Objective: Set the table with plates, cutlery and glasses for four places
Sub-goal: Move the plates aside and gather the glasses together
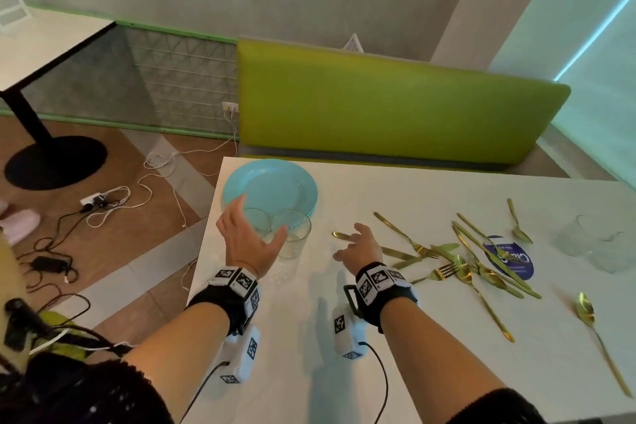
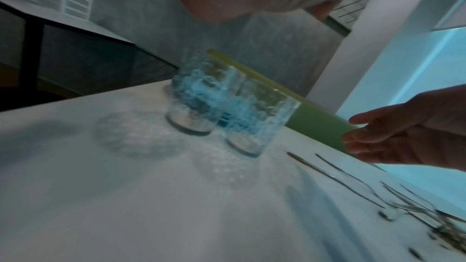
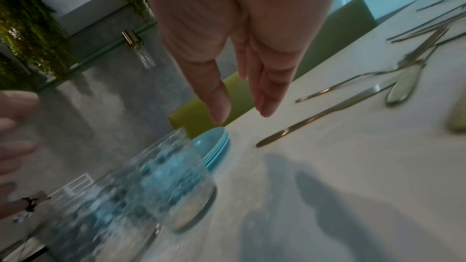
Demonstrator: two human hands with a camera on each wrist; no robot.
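White counter (image 1: 395, 337) carries everything; green bench back (image 1: 395, 107) runs behind its far edge. Stack of light-blue plates (image 1: 272, 184) sits at far-left corner of counter. Two clear textured glasses (image 1: 294, 234) stand upright just in front of plates, side by side & abt touching; two more glasses (image 1: 592, 244) stand at far right, well apart from 1st pair. Gold cutlery (image 1: 478, 262) lies in loose heap mid-right: forks, knives, spoons crossing each other, partly over a blue round sticker (image 1: 516, 260). One gold spoon (image 1: 600, 344) lies alone nearer the right front edge, another (image 1: 518, 222) farther back.

Left hand (image 1: 246, 237) hovers by the near-left glass, grip apart w/ thumb & fingers spread around it; can't tell if it touches the glass. Right hand (image 1: 361, 246) hovers over counter between glasses & cutlery, grip apart, fingers straight, holding nothing; a gold knife handle (image 1: 342, 235) lies just beyond its fingertips. Both wrists wear black bands w/ marker tags. Wrist views are blurred.
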